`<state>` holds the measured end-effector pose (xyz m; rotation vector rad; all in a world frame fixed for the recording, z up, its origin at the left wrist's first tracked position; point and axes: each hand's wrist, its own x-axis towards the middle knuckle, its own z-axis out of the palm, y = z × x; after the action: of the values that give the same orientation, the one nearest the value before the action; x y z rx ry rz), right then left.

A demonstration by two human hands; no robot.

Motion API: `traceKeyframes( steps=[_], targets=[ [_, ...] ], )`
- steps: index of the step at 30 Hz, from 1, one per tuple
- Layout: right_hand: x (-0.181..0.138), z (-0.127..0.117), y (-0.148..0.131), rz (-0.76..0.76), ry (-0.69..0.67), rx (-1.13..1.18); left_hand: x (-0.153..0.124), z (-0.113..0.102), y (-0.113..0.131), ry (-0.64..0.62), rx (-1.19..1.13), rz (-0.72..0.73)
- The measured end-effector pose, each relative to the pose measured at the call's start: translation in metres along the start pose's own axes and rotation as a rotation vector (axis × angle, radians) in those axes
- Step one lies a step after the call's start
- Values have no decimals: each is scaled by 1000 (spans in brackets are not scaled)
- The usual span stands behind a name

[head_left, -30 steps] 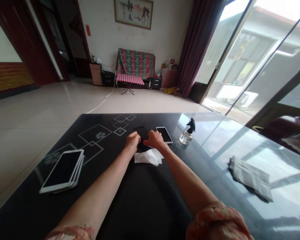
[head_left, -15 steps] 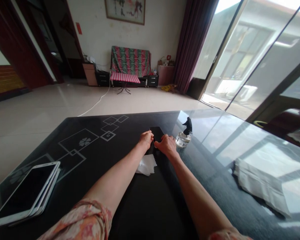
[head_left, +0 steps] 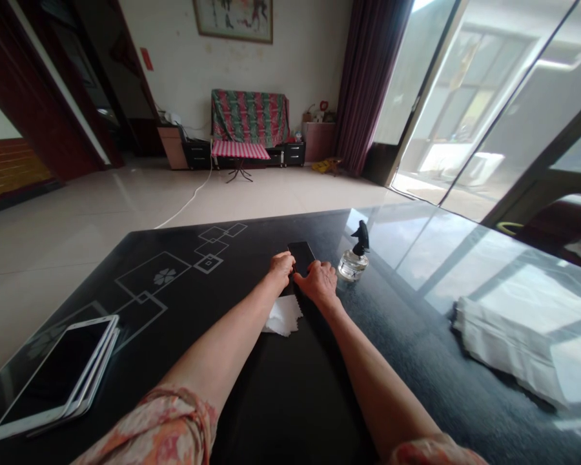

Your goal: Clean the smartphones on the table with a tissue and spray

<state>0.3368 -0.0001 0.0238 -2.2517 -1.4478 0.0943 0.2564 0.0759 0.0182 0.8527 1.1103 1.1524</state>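
Far out on the black glass table (head_left: 281, 394) both my hands grip a black phone (head_left: 301, 255) that lies flat. My left hand (head_left: 281, 267) is curled against its left edge. My right hand (head_left: 318, 281) covers its near end, fingers bent down on it. Only the far half of the phone shows. A crumpled white cloth (head_left: 284, 316) lies just behind my left wrist. A small clear spray bottle (head_left: 354, 258) with a black trigger head stands right of my right hand, close but not touching.
A stack of white tablets (head_left: 58, 375) with dark screens lies at the table's near left corner. Folded white cloths (head_left: 508, 355) lie at the right. Beyond the table are tiled floor, a covered bench and glass doors.
My hands have shifted right, towards the spray bottle. The white-framed phone seen beside my right hand a second ago is out of sight. The camera has turned, so the tablets sit lower left.
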Motion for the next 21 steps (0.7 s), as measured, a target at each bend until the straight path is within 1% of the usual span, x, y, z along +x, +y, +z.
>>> traceKeyframes(
  steps=[3, 5, 8, 10, 12, 15, 17, 19, 21],
  targets=[
    [-3, -3, 0, -4, 3, 12, -7, -10, 13, -2, 73, 14],
    [-6, -7, -2, -44, 43, 29, -14, -25, 25, 2, 119, 28],
    [-17, -15, -10, -180, 139, 62, -32, -60, 42, 20, 182, 72],
    [-28, -18, -20, -281, 160, 85, -46, -87, 48, 42, 225, 100],
    [-44, -17, -32, -373, 127, 101, -63, -112, 48, 71, 270, 133],
    [-69, -10, -49, -464, 24, 89, -89, -143, 39, 108, 336, 191],
    [-85, -4, -58, -463, -41, 59, -105, -158, 32, 118, 374, 226],
    [-98, 1, -66, -462, -58, 38, -121, -172, 29, 136, 413, 269],
    [-109, 3, -73, -493, -70, 32, -136, -186, 30, 156, 454, 315]
  ],
)
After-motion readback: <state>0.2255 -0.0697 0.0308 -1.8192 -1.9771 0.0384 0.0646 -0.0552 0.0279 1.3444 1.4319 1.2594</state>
